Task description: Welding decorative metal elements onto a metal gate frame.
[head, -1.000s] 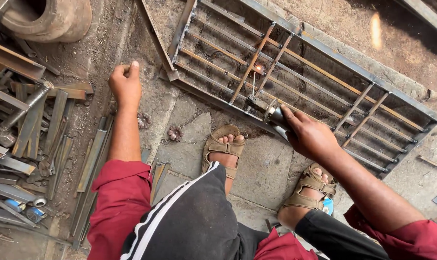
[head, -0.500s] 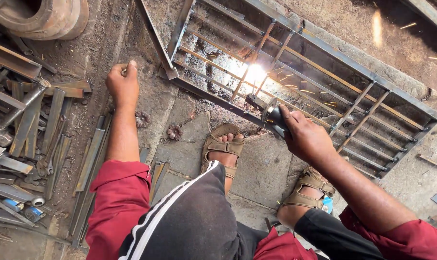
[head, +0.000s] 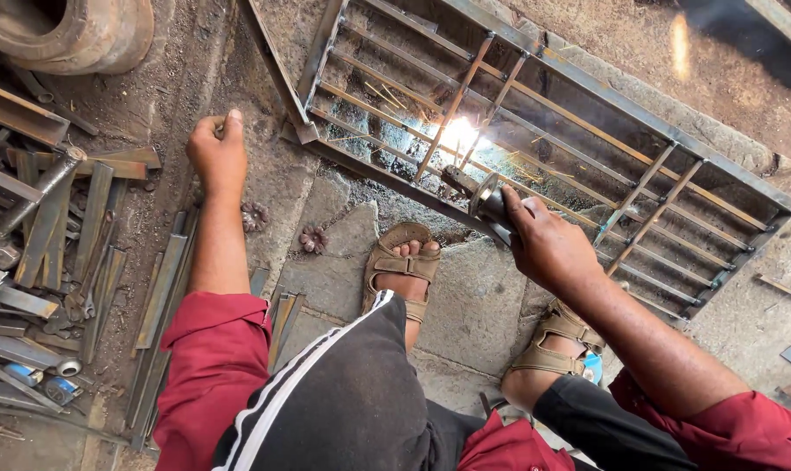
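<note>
The right hand (head: 548,249) gripped a grinder (head: 487,205), fingers wrapped round its body, the disc meeting the near rail of a steel grille (head: 535,131) lying flat on the ground, where sparks (head: 456,133) flared white. The left hand (head: 217,155) hung out over the dirt, well apart from the grille, fingers curled shut (whether round anything, I could not tell), beside a heap of scrap bars (head: 55,235).

Rusty matt metal grille (head: 535,139) — rough stone floor (head: 465,305) — tan woven sandals (head: 402,266)
</note>
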